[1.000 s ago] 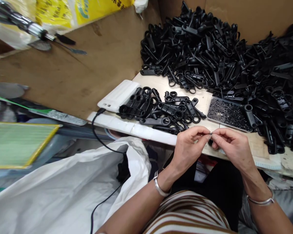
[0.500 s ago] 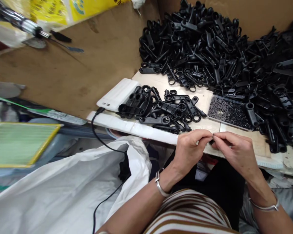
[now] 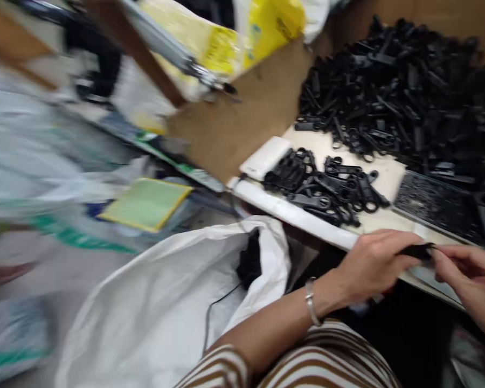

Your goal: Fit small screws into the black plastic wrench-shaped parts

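Between my hands, at the table's front edge, is a short black plastic part [image 3: 416,251]. My left hand [image 3: 375,264] is closed round its left end. The thumb and finger of my right hand [image 3: 471,275] pinch at its other end; whether a smaller piece sits in those fingertips is too blurred to tell. Just beyond the hands lies a shallow clear tray [image 3: 432,202] of tiny black pieces. Left of the tray is a small pile of black plastic arms with ring ends [image 3: 331,186].
A large heap of black parts [image 3: 392,97] fills the back right, against cardboard [image 3: 242,124]. A white box-shaped device [image 3: 267,156] lies at the table's left corner. Below it a white sack [image 3: 145,312] gapes, with a black cable [image 3: 222,296]. A screwdriver-like tool [image 3: 202,73] hangs upper left.
My view has swung left, so the table and hands appear farther right. The black part now shows between my hands, where only a speck was visible before.
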Demonstrator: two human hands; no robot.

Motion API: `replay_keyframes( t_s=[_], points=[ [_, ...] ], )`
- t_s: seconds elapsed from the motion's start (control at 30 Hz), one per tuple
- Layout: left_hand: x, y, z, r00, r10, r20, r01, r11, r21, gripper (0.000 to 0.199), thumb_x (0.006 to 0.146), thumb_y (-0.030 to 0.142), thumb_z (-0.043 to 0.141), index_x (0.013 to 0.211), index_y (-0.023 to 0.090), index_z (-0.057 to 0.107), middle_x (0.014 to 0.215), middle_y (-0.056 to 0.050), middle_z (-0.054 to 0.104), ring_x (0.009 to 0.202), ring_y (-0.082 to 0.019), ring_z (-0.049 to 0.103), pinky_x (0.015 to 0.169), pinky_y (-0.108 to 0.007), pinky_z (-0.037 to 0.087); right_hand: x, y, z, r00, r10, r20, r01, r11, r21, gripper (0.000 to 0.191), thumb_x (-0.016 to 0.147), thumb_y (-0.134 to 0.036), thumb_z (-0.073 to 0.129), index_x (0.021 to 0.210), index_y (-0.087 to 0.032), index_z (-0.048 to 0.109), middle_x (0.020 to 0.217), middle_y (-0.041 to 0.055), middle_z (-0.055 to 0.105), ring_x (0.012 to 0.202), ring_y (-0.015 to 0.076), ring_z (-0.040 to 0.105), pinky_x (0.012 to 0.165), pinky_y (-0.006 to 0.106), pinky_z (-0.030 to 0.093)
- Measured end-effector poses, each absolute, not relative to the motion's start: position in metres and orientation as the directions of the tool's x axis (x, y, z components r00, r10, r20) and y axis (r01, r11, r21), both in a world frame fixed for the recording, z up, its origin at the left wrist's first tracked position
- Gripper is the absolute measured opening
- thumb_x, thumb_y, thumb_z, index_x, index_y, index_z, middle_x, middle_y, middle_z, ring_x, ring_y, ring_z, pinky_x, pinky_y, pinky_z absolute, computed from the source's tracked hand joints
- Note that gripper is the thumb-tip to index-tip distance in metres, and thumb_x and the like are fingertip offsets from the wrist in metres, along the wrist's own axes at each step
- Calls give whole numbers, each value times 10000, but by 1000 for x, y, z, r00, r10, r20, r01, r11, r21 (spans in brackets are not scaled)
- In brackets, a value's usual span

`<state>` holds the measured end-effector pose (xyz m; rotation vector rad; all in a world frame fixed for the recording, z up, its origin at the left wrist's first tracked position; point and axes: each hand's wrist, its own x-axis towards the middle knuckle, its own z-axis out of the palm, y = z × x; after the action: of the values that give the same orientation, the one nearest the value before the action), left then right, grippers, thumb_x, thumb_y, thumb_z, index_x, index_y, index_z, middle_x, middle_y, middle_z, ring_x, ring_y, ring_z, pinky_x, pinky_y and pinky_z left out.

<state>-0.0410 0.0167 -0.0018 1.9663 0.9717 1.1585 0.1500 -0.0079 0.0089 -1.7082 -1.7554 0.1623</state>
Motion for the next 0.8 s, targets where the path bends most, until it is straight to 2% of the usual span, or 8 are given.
replay_keyframes(
  t_s=[0.1, 0.2, 0.37, 0.6, 0.8],
  points=[
    [-44, 19, -11, 443, 764, 470, 352, -630, 692, 368, 823, 98, 651, 1176, 95, 550, 1072, -119, 684, 1051, -217, 628, 951, -340, 520, 154, -11, 19, 24, 939, 343, 849, 161, -503, 200, 821, -370, 612, 730, -206, 682, 562, -6, 643, 436, 127, 571, 458, 240, 448],
    [-38, 21, -18, 484, 761, 431, 423, -635, 646, 367, 812, 61, 643, 1160, 105, 533, 1025, -112, 679, 1000, -229, 637, 892, -372, 541, 163, -15, 16, -20, 947, 319, 868, 175, -465, 153, 833, -283, 593, 743, -190, 674, 626, -3, 669, 486, 117, 591, 509, 219, 468],
    [-32, 18, -18, 479, 791, 380, 472, -597, 648, 340, 836, 61, 608, 1153, 145, 520, 974, -68, 683, 924, -197, 652, 820, -333, 554, 166, -20, 9, -91, 941, 325, 883, 228, -411, 132, 842, -207, 564, 752, -186, 659, 630, -13, 654, 513, 108, 586, 559, 212, 477],
    [-31, 15, -21, 457, 791, 407, 451, -600, 661, 305, 817, 24, 581, 1092, 154, 547, 941, -52, 682, 885, -181, 649, 777, -301, 548, 167, -17, 9, -144, 933, 330, 891, 267, -368, 129, 864, -187, 540, 793, -183, 648, 670, 4, 660, 557, 121, 605, 583, 222, 470],
    [-30, 13, -20, 462, 782, 419, 418, -609, 675, 291, 846, 22, 519, 1106, 147, 556, 968, -55, 685, 911, -178, 639, 818, -310, 538, 166, -15, 10, -272, 921, 281, 913, 338, -226, 147, 890, -150, 510, 815, -172, 635, 733, 37, 673, 623, 136, 624, 627, 234, 456]
  ],
)
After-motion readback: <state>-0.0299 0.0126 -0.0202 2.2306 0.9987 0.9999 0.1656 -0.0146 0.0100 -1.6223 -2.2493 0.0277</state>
